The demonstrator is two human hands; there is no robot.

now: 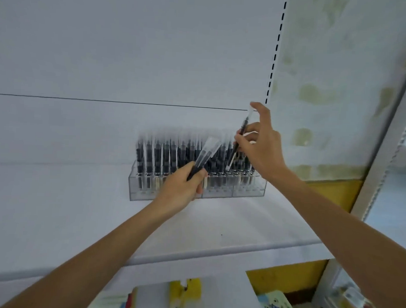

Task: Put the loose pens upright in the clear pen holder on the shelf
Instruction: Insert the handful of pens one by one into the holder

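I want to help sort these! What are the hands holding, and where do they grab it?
The left hand grips a pen by its dark lower end; the right hand pinches another pen near its middle, above the clear pen holder.

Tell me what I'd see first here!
The clear pen holder on the white shelf, packed with upright black pens, stands in the middle. Above its right end the right grip pinches one tilted pen. In front, the left grip holds loose pens.
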